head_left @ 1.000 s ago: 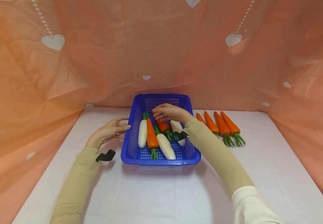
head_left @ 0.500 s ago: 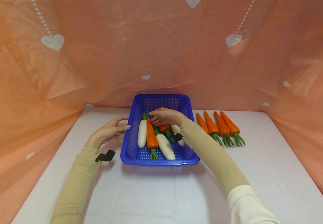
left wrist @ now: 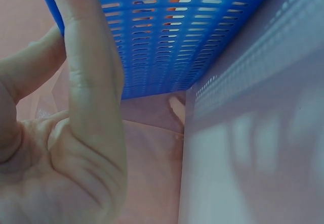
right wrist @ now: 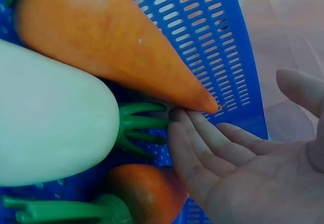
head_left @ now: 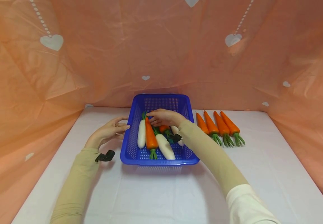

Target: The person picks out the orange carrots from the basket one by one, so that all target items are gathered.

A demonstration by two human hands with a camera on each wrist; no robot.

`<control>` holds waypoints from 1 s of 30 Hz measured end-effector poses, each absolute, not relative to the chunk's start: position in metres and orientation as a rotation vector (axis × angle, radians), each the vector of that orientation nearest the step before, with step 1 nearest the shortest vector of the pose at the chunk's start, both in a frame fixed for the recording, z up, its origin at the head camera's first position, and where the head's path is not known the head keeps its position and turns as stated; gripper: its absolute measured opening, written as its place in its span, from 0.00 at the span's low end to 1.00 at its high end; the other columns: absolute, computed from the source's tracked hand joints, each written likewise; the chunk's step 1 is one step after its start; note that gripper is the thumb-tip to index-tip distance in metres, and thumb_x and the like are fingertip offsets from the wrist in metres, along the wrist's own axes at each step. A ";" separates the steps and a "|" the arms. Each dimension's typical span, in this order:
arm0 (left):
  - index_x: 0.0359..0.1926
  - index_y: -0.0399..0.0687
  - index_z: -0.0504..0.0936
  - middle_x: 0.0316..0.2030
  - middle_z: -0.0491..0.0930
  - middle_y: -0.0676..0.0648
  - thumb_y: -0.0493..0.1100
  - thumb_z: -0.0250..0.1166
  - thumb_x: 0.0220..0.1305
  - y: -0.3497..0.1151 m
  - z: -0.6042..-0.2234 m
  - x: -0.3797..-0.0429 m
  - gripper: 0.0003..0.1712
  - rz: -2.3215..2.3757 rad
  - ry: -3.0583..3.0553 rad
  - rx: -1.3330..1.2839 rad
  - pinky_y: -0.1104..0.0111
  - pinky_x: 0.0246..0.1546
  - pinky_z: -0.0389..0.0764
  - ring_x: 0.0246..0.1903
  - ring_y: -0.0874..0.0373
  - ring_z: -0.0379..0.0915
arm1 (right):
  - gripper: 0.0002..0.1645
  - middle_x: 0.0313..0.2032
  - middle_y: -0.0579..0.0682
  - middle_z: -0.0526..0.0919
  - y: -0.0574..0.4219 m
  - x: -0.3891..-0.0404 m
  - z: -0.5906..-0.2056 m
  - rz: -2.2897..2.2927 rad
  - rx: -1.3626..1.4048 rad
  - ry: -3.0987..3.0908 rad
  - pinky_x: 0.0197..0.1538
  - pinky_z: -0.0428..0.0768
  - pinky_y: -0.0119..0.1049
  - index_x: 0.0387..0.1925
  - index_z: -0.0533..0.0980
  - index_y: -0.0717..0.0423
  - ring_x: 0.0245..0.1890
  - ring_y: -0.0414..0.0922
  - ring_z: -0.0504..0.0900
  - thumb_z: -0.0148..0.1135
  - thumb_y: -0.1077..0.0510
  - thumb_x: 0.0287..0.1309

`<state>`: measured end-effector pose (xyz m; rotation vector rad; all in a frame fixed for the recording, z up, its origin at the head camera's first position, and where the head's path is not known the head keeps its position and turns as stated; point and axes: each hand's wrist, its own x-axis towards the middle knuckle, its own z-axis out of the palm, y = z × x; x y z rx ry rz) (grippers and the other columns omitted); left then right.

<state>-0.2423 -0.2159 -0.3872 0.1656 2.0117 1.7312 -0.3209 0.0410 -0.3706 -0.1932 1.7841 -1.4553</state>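
In the head view a blue basket (head_left: 161, 162) holds white radishes and two orange carrots. My left hand (head_left: 106, 130) grips its left rim, thumb tip over the edge; the fingers' far ends are partly hidden. Inside, my right hand (head_left: 165, 117) touches the tapered end of the left carrot (head_left: 151, 137). The right wrist view shows those fingers extended under the carrot's tip, thumb apart. A white radish (head_left: 141, 133) lies left of that carrot, another radish (head_left: 165, 147) to its right. The second carrot (head_left: 164, 128) and a third radish (head_left: 179, 141) are partly covered by the right hand and wrist.
Several carrots (head_left: 222, 126) lie side by side on the white table (head_left: 155, 199), right of the basket, leaves toward the front. An orange curtain (head_left: 161, 56) with white hearts stands behind and along both sides. The right forearm crosses the basket's right rim.
My right hand has come down and left from the second carrot to the left carrot. That carrot's tip has shifted slightly left, toward the radish. The left hand stays at the rim.
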 end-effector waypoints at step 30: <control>0.70 0.41 0.52 0.40 0.80 0.44 0.42 0.58 0.70 -0.216 -0.387 -0.242 0.35 1.703 2.055 0.171 0.64 0.35 0.83 0.30 0.57 0.79 | 0.38 0.61 0.61 0.65 0.044 -0.301 -0.359 -1.374 -0.296 1.608 0.53 0.76 0.55 0.72 0.49 0.59 0.64 0.59 0.64 0.54 0.62 0.67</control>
